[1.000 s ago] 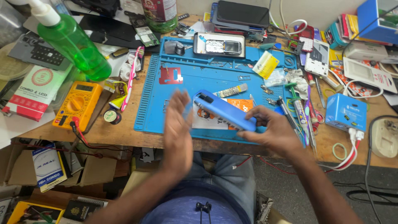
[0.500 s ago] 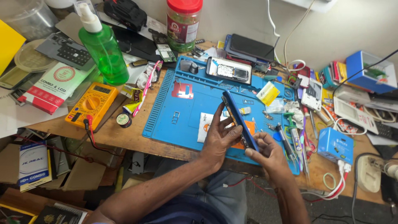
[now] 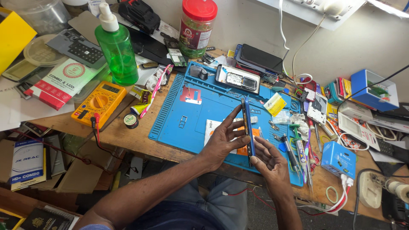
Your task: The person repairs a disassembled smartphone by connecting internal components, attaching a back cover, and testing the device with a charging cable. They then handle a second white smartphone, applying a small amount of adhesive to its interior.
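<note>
— Slim blue-edged phone, where is it?

— Standing on its edge above the blue silicone repair mat, clamped between both hands. The right hand closes around its near end; the left hand presses fingers flat along its side.

— And farther back on the surface?

— An opened phone body, a yellow multimeter, a green spray bottle and a red-lidded jar.
</note>
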